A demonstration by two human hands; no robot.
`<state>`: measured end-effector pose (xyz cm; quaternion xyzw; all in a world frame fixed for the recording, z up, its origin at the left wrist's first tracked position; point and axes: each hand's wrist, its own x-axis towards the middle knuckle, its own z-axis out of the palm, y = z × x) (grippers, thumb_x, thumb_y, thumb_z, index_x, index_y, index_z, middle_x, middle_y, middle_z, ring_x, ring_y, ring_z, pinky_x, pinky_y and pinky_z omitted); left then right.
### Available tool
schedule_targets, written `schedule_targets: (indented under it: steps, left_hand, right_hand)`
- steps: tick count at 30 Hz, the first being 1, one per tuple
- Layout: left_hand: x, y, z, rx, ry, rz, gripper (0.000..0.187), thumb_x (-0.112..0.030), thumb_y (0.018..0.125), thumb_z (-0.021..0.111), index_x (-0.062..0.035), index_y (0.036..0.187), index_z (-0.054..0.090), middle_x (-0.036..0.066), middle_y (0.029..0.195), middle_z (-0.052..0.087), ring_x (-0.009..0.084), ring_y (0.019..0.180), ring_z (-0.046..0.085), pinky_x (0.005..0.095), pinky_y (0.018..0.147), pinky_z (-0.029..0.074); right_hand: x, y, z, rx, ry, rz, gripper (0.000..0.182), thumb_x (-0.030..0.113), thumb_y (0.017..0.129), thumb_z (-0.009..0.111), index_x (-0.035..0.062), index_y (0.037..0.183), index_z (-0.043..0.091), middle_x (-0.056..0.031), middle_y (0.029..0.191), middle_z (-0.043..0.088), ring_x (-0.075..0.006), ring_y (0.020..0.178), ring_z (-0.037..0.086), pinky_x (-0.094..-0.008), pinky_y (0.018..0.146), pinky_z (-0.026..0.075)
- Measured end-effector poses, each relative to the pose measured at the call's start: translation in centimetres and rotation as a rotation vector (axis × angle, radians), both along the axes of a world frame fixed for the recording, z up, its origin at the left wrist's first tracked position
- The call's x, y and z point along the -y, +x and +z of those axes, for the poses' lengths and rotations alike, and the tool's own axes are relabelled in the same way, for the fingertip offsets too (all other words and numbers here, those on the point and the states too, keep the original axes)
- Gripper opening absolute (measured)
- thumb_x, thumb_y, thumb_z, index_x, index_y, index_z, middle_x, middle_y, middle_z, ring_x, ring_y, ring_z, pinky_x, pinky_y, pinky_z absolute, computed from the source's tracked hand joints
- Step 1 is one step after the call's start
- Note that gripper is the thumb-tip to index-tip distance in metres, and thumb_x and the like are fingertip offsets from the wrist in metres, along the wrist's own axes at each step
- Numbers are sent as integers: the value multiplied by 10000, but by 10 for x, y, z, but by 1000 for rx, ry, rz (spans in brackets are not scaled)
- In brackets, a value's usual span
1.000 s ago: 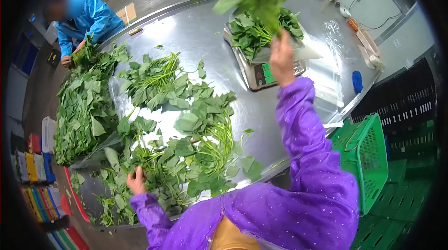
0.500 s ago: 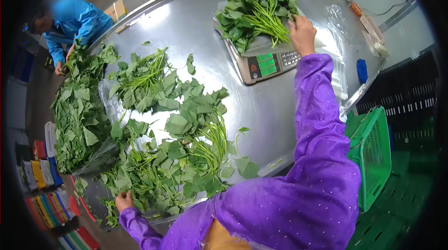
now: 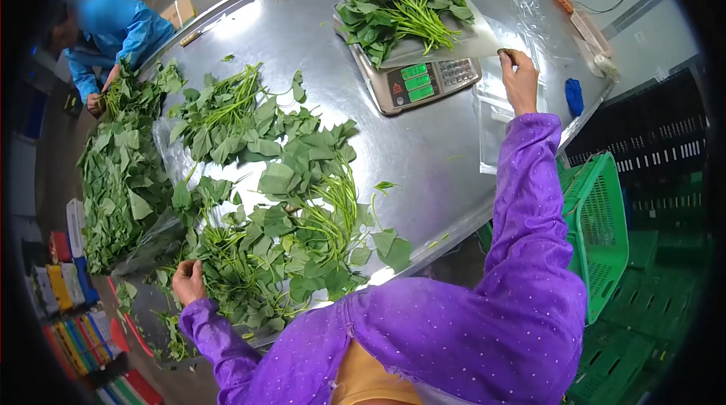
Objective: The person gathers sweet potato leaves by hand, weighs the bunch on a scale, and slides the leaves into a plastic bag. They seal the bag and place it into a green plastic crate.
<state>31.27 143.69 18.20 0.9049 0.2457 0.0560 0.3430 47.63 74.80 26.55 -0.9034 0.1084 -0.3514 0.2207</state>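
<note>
A large bunch of leafy green stems (image 3: 423,15) lies on a translucent plastic sheet (image 3: 473,43) over the digital scale (image 3: 393,95). My right hand (image 3: 520,80) is right of the scale, thumb and finger pinched at the sheet's corner, which is lifted off the pan. My left hand (image 3: 187,282), fingers curled, is beside the loose pile of leafy greens (image 3: 257,254) at the table's near left edge; whatever it may hold is hidden. A smaller bunch of greens (image 3: 227,117) lies farther up the table, its stems together.
A long heap of greens (image 3: 125,178) lines the left side on plastic. Beyond it, a co-worker in a blue jacket (image 3: 140,34) handles greens. A knife (image 3: 193,37) lies at the far edge. Clear bags (image 3: 491,133) and a blue object (image 3: 574,97) are at right, above a green crate (image 3: 601,231).
My right hand has moved from the bunch's stems to the right, drawing out the sheet's corner. My left hand has shifted up and left along the pile. The view has shifted slightly.
</note>
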Motion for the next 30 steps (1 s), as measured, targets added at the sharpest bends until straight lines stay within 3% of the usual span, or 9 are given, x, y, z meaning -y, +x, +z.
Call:
schedule_targets:
  steps: [8, 9, 11, 14, 17, 20, 25, 28, 30]
  left_hand:
    - [19, -2, -7, 55, -58, -6, 113, -77, 768, 655, 14, 811, 605, 27, 679, 600, 72, 619, 520, 234, 573, 426]
    - [30, -1, 1, 34, -31, -7, 112, -79, 767, 656, 9, 813, 605, 29, 681, 599, 73, 619, 519, 235, 574, 426]
    - [47, -2, 8, 30, -3, -1, 113, -84, 764, 657, -10, 832, 605, 25, 653, 568, 76, 589, 482, 247, 545, 401]
    - [66, -8, 15, 37, -9, 32, 114, -86, 766, 652, -14, 840, 604, 9, 621, 529, 79, 561, 436, 256, 519, 369]
    - [78, -22, 17, 41, -17, 104, 127, -82, 777, 636, -17, 880, 597, 5, 614, 509, 82, 560, 414, 262, 516, 353]
    - [94, -32, 22, 17, -4, 160, 142, -86, 787, 628, -12, 902, 591, 14, 625, 523, 86, 569, 429, 262, 524, 362]
    - [124, -23, 20, 50, -49, 180, 156, -93, 793, 630, -9, 917, 589, 15, 640, 540, 81, 576, 436, 255, 530, 371]
    - [137, -18, 18, 32, -76, 149, 159, -92, 801, 624, -10, 931, 586, 11, 641, 534, 76, 583, 432, 251, 533, 369]
    - [148, -17, 21, 38, -92, 128, 154, -93, 805, 621, -11, 931, 585, 9, 640, 531, 73, 584, 427, 249, 532, 364]
  right_hand:
    - [-12, 55, -5, -67, 281, 192, 217, 178, 812, 582, -7, 910, 641, -119, 759, 650, -167, 674, 598, -280, 642, 461]
    - [-15, 76, -6, -65, 273, 232, 226, 189, 804, 588, 4, 920, 646, -123, 766, 652, -190, 670, 607, -285, 639, 468]
    - [-25, 117, -13, -85, 234, 245, 245, 222, 782, 601, 10, 894, 650, -137, 809, 656, -231, 735, 624, -339, 690, 468]
    - [-34, 166, -25, -294, -150, 75, 238, 246, 757, 607, 31, 848, 658, -146, 863, 654, -277, 837, 620, -407, 755, 445]
    - [-34, 189, -31, -532, -311, 37, 271, 288, 752, 596, 48, 863, 656, -171, 881, 642, -339, 843, 603, -423, 786, 449]
    - [-23, 204, -44, -620, -328, 35, 263, 286, 744, 595, 60, 861, 660, -179, 879, 639, -336, 872, 599, -434, 791, 447]
    - [-15, 203, -25, -26, -232, 52, 194, 207, 809, 548, 30, 882, 577, -139, 728, 616, -361, 778, 597, -441, 680, 471]
    - [-3, 206, -8, 193, 32, 115, 190, 196, 815, 547, 10, 853, 533, -137, 711, 607, -390, 716, 591, -459, 646, 456]
    - [-5, 199, 9, 354, 359, 266, 168, 179, 865, 520, 15, 830, 504, -86, 677, 597, -244, 585, 574, -362, 552, 446]
